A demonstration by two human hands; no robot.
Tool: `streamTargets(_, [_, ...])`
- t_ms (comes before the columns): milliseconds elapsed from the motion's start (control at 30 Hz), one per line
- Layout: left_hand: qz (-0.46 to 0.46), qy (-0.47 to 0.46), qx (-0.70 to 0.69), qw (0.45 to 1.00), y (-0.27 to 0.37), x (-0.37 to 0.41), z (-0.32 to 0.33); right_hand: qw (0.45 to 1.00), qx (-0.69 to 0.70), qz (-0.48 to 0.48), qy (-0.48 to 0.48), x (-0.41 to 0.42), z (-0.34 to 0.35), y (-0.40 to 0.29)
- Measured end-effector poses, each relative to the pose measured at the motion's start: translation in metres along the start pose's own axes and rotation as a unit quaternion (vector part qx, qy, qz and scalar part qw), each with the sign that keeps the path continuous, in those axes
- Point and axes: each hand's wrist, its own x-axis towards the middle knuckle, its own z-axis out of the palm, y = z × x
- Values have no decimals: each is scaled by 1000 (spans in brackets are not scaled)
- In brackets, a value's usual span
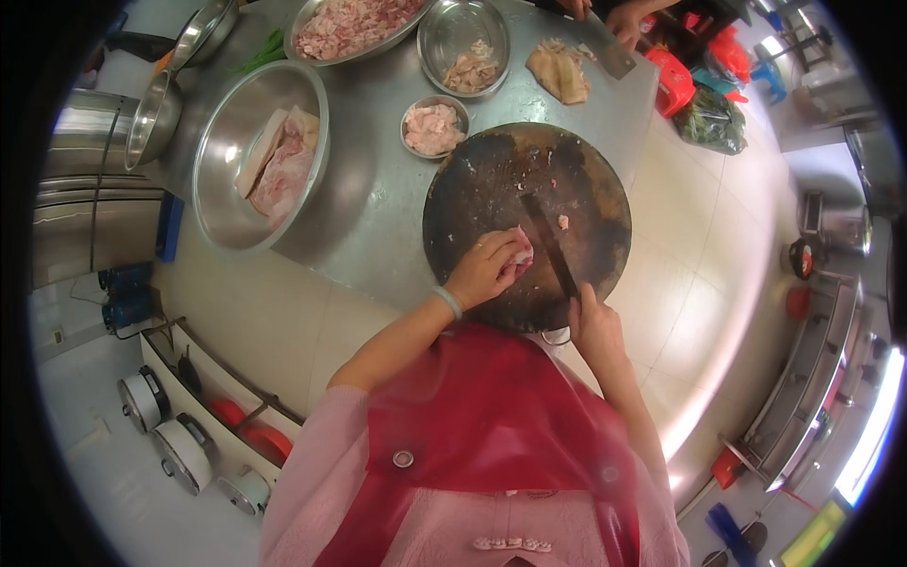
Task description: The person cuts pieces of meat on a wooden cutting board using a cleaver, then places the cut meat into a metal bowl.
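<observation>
On a round wooden chopping block (489, 177) my left hand (489, 266) presses a small piece of raw meat (523, 256), its fingers closed over most of it. My right hand (595, 322) grips the handle of a cleaver (545, 237), whose dark blade points away from me. The blade stands just right of the meat, with a narrow gap between them. A small pink scrap (563, 222) lies to the right of the blade, and tiny bits are scattered over the block.
Behind the block stand a small bowl of pale meat pieces (434, 129) and a steel dish (425, 42). A large steel basin (202, 191) holding slabs of raw pork (287, 166) is at left. Another person's hand (623, 27) is near a second cleaver (615, 60) at the far right corner.
</observation>
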Motion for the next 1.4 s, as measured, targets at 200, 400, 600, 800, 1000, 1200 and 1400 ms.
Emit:
streamTargets(200, [-12,-13,-2,1000,-1,-1,-1,989,-122,-59,-58,-15,-14,-9])
streamTargets(400, [-24,-15,-9,1000,-5,-6,3,987,-93,-29,-129,6,1,-9])
streamTargets(600, [-94,-81,-19,992,2,-4,-4,992,-61,-99,-51,105,33,-60])
streamTargets(800, [-19,-10,-27,999,-1,-2,0,1000,-5,0,0,88,26,-20])
streamTargets(1000, [-40,69,-18,997,5,-3,0,1000,-7,-30,0,23,-19,-6])
streamTargets(1200, [-7,7,-8,1000,-2,-2,1,991,-94,-53,-83,-11,-33,-12])
streamTargets(1400, [6,13,-4,1000,1,-1,-2,989,-71,-39,-122,-17,-18,0])
